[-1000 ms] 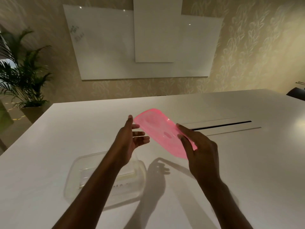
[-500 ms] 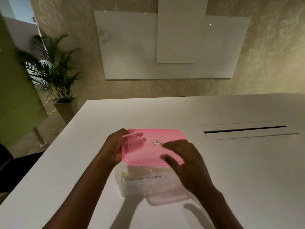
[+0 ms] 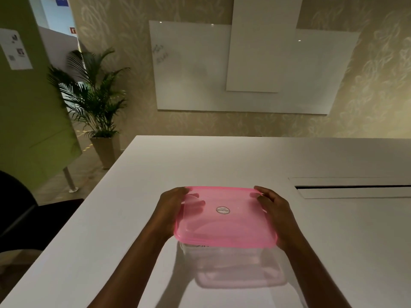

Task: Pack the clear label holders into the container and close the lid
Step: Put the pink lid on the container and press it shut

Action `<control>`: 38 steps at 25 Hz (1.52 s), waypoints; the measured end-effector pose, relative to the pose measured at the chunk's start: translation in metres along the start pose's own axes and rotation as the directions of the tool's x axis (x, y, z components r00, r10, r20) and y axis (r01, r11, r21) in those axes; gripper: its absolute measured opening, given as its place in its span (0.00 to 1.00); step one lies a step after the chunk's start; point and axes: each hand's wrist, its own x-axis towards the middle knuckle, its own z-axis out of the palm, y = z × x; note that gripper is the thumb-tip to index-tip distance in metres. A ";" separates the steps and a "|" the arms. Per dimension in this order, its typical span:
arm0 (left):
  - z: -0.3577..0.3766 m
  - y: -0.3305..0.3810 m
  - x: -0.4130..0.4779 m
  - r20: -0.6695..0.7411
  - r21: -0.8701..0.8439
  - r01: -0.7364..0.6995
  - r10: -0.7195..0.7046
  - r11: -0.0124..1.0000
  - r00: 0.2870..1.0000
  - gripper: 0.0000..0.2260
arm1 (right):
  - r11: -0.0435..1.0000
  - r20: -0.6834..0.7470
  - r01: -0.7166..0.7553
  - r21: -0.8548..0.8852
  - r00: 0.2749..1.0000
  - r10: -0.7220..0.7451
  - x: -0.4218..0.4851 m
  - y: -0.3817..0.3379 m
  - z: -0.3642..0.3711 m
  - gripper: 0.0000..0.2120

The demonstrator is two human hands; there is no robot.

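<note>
A translucent pink lid (image 3: 224,221) with a small round emblem lies flat on top of the clear plastic container (image 3: 229,258), which stands on the white table (image 3: 111,230). My left hand (image 3: 171,210) grips the lid's left edge, fingers partly under it. My right hand (image 3: 275,210) grips the right edge, fingertips at the far right corner. Through the container's clear front wall I see faint shapes and dark lettering; the clear label holders themselves I cannot make out.
A long cable slot (image 3: 353,187) is set in the table to the right. The table's left edge runs diagonally past a dark chair (image 3: 15,210). A potted palm (image 3: 95,101) and a whiteboard (image 3: 244,67) stand by the far wall.
A second ago both hands held the pink lid tilted in the air right of the container. It now sits level on the container, and my right hand has shifted from its top to its right edge.
</note>
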 end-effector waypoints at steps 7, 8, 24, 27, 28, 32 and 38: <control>-0.009 -0.017 0.014 -0.256 0.421 -0.112 0.236 0.900 0.938 0.06 | 0.998 -0.107 -0.042 -0.044 0.994 0.037 0.009 0.012 0.009 0.11; -0.008 -0.020 0.014 -0.262 0.444 -0.111 0.247 0.889 0.933 0.07 | 0.997 -0.118 -0.036 -0.062 0.993 0.028 0.012 0.015 0.009 0.11; -0.002 -0.034 0.027 -0.319 0.657 -0.106 0.403 0.746 0.858 0.08 | 0.954 -0.140 -0.054 -0.294 0.990 0.013 0.042 0.037 0.007 0.11; -0.002 -0.035 0.028 -0.316 0.693 -0.096 0.421 0.714 0.851 0.12 | 0.954 -0.137 -0.048 -0.295 0.991 0.007 0.044 0.037 0.007 0.12; -0.002 -0.034 0.027 -0.320 0.700 -0.088 0.421 0.709 0.849 0.12 | 0.953 -0.135 -0.048 -0.299 0.991 0.008 0.045 0.038 0.007 0.12; -0.003 -0.030 0.025 -0.311 0.712 -0.050 0.378 0.700 0.872 0.12 | 0.946 -0.111 -0.064 -0.318 0.993 0.030 0.049 0.036 0.008 0.14; -0.006 -0.042 0.022 -0.278 0.744 -0.079 0.415 0.664 0.866 0.16 | 0.911 -0.093 -0.028 -0.412 0.996 -0.012 0.050 0.037 0.009 0.15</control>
